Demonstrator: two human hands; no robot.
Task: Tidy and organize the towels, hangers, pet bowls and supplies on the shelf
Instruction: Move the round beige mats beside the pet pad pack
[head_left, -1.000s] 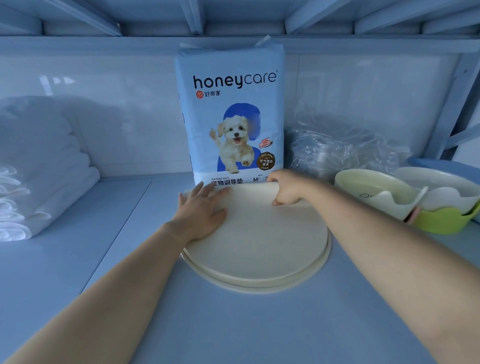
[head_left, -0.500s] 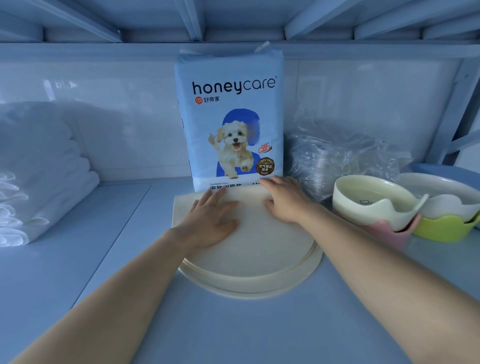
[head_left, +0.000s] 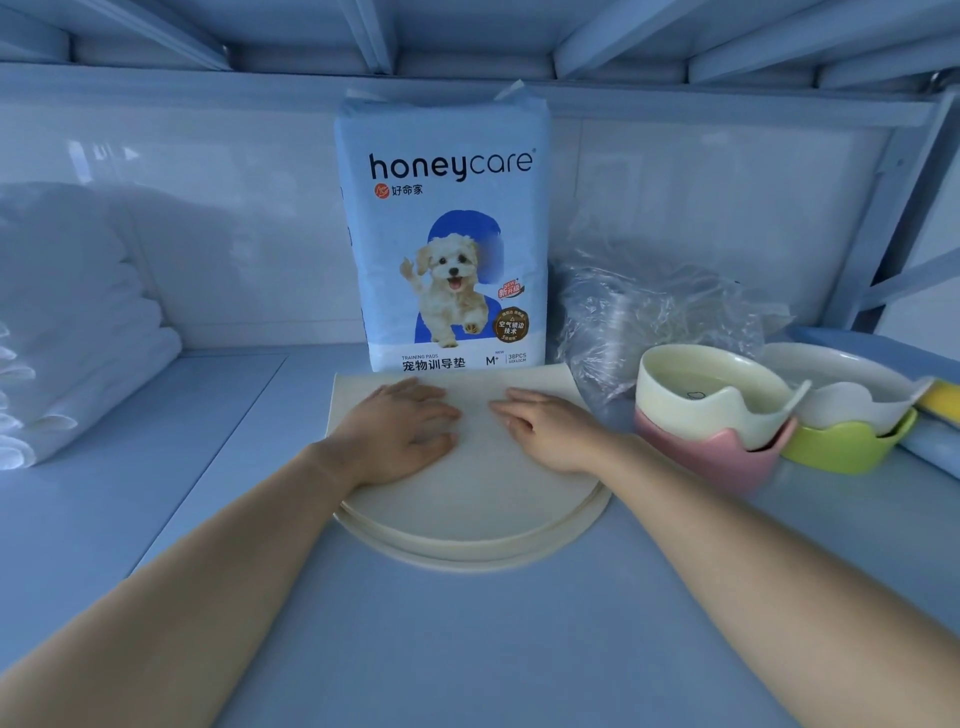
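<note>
A cream mat (head_left: 483, 514), folded into a half-round, lies flat on the blue shelf (head_left: 467, 649) in front of the upright honeycare training-pad pack (head_left: 444, 234). My left hand (head_left: 402, 434) and my right hand (head_left: 545, 431) both press flat on the mat's far half, fingers straight, palms down, a small gap between them. A cream pet bowl (head_left: 717, 397) sits nested in a pink one (head_left: 711, 457) just right of the mat. Beside them a white bowl (head_left: 852, 389) sits in a green one (head_left: 847, 447).
Folded white towels (head_left: 67, 332) are stacked at the left edge. A crumpled clear plastic bag (head_left: 660, 306) lies behind the bowls. A yellow sponge and blue items (head_left: 940, 400) sit at the far right by the shelf's metal post (head_left: 898, 208). The upper shelf hangs low overhead.
My right hand let go of the mat's far edge and laid it flat. Both hands now press the folded mat down, side by side.
</note>
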